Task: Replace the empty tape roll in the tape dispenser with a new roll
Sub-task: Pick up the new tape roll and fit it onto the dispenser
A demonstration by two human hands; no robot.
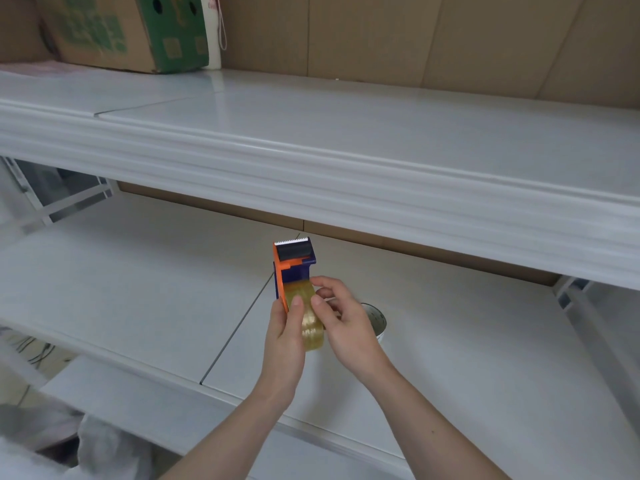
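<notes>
An orange and dark blue tape dispenser (294,259) is held upright above the lower white shelf, its toothed blade at the top. A yellowish clear tape roll (311,322) sits in its lower part. My left hand (285,336) grips the dispenser and roll from the left, thumb lying across the roll. My right hand (341,318) pinches the roll's right edge with thumb and fingertips. Behind my right hand, an empty white tape core (377,322) rests on the shelf, partly hidden.
The lower white shelf (138,289) spreads under my hands, with a seam running down its middle. An upper white shelf (346,150) overhangs it. A brown and green cardboard box (131,29) stands at the upper shelf's far left. Cardboard panels line the back wall.
</notes>
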